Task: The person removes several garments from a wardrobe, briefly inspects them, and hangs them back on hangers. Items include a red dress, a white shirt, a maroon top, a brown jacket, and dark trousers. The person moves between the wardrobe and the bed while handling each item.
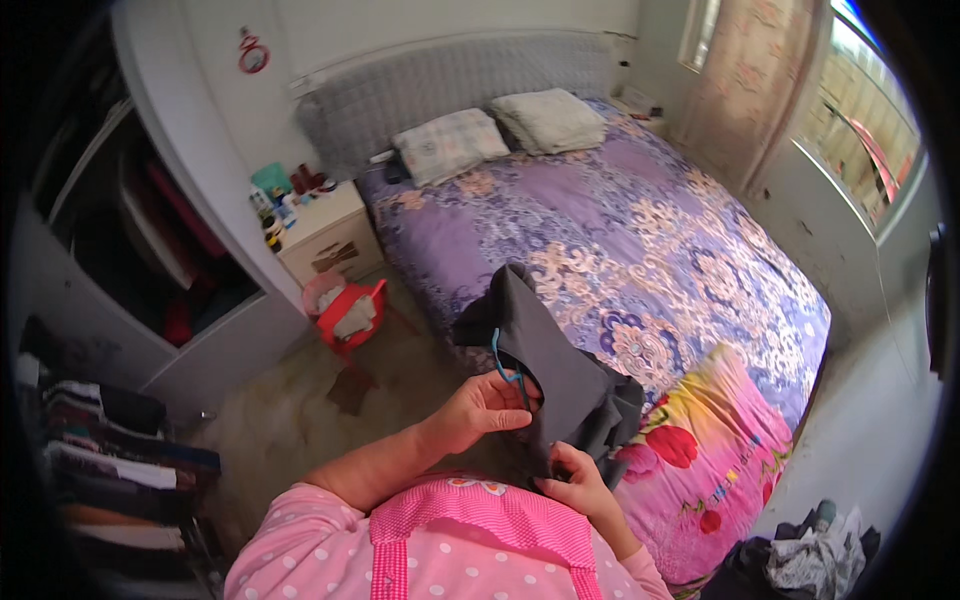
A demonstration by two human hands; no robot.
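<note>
My left hand [491,401] holds a thin blue-green clothes hanger [496,352] at the opening of a dark grey garment [551,337]. The hanger's hook end stands out above my fingers, and its lower part is hidden in the cloth. Lower and to the right, my right hand [577,480] pinches the garment's edge near my waist. The dark cloth hangs in folds in front of me, its upper part overlapping the side of the bed in view. What kind of garment it is I cannot tell.
Ahead is a bed with a purple patterned cover [585,225]. A pink floral pillow [697,480] lies at its near corner. Left stand a red plastic chair [349,311], a white bedside cabinet [330,225], an open wardrobe [157,217] and stacked clothes [120,465]. More clothes [814,559] lie lower right.
</note>
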